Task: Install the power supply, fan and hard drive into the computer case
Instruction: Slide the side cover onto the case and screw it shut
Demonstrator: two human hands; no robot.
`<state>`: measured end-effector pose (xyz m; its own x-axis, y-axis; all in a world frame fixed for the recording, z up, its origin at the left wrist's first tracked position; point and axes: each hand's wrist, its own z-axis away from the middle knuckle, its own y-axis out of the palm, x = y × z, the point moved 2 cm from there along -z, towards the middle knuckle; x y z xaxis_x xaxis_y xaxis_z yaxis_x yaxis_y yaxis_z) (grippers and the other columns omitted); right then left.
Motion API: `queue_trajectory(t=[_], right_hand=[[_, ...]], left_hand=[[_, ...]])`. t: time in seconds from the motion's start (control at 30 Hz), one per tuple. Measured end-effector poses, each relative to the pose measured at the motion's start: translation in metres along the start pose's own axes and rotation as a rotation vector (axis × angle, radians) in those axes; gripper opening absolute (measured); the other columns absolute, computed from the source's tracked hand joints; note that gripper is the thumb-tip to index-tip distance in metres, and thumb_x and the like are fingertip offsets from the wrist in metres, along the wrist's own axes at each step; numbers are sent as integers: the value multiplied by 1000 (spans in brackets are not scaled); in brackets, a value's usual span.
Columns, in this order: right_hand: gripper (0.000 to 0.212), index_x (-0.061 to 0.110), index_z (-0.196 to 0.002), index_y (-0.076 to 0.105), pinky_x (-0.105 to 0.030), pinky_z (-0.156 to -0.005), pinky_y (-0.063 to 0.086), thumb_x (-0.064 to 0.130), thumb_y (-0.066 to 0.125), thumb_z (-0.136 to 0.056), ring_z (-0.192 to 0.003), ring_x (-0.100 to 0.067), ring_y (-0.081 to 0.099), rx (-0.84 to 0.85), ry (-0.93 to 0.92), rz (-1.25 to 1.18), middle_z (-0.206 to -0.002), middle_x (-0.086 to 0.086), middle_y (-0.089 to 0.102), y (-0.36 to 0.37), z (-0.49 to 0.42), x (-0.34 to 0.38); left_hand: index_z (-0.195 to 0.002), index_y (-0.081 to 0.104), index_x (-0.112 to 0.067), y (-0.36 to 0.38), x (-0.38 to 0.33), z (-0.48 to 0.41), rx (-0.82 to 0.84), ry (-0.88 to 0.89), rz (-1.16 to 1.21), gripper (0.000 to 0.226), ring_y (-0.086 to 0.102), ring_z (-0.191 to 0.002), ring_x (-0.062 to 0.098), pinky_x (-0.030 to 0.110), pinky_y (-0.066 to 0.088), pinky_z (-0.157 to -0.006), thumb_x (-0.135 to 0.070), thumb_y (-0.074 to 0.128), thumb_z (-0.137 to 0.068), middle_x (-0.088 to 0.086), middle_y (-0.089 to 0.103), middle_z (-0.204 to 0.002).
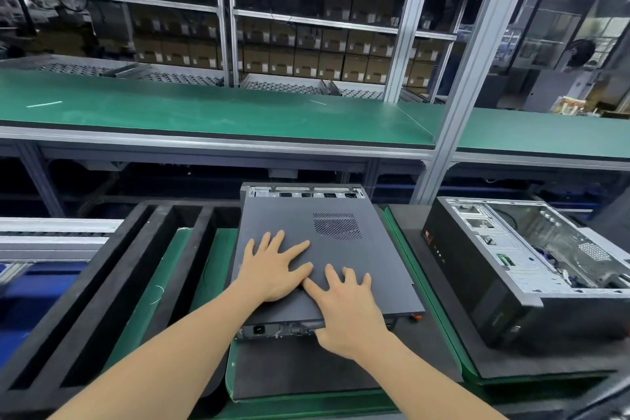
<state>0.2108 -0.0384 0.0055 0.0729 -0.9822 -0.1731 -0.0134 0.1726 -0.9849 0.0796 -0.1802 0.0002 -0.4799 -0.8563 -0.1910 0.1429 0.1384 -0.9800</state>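
Note:
A dark grey computer case lies flat in front of me, its side panel with a perforated vent facing up. My left hand rests flat on the panel with fingers spread. Beside it, my right hand presses on the panel's near edge, fingers straight and spread. The case's rear ports show below the panel at the near end. A second case stands open at the right, its metal interior and cables exposed. No loose power supply, fan or hard drive is in sight.
Black foam trays with long slots lie to the left on green mats. A green workbench runs across behind, with an aluminium post at the right. Shelves of cardboard boxes fill the background.

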Motion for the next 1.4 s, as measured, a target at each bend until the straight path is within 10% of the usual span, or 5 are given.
queue_trajectory(t=[0.33, 0.7, 0.87, 0.93, 1.4], right_hand=[[112, 53, -159, 0, -73, -119, -1, 105, 29, -63, -157, -45, 2, 70, 17, -162, -174, -8, 4, 3, -36, -18], [110, 51, -161, 5, -67, -123, 3, 107, 17, -66, -159, -40, 6, 54, -2, -226, -174, -6, 9, 4, -47, -29], [37, 32, -128, 69, -37, -112, 44, 49, 51, -101, -130, -19, 59, -222, 227, -693, -133, 8, 69, -2, -43, -74], [28, 20, -124, 73, -31, -116, 38, 26, 63, -99, -128, -20, 61, -275, 283, -731, -131, 1, 71, 3, -36, -96], [148, 28, -166, -3, -37, -112, 37, 80, 79, -54, -148, -21, 38, 47, 322, -975, -166, 7, 33, 32, 5, -156]], left_hand=[[-149, -7, -66, -2, 11, -34, 16, 5, -29, 67, -11, -156, 25, 55, -9, -123, -83, 1, -85, -2, -11, -170], [-146, -14, -68, 4, 14, -58, 9, 9, -47, 70, -13, -156, 25, 53, -9, -123, -85, -8, -78, -1, -13, -169], [-154, 16, -58, 1, 17, -53, -59, 25, 40, 74, 2, -157, 24, 53, -2, -125, -82, 12, -84, 1, 8, -170], [-153, 27, -54, -1, 17, -44, -101, 5, 62, 81, 9, -156, 25, 55, 1, -125, -87, 20, -78, 3, 18, -168], [-150, -6, -63, -7, 12, 32, 50, -286, 166, 142, 9, -150, 40, 60, 35, -111, -110, 51, -28, 16, -3, -164]])
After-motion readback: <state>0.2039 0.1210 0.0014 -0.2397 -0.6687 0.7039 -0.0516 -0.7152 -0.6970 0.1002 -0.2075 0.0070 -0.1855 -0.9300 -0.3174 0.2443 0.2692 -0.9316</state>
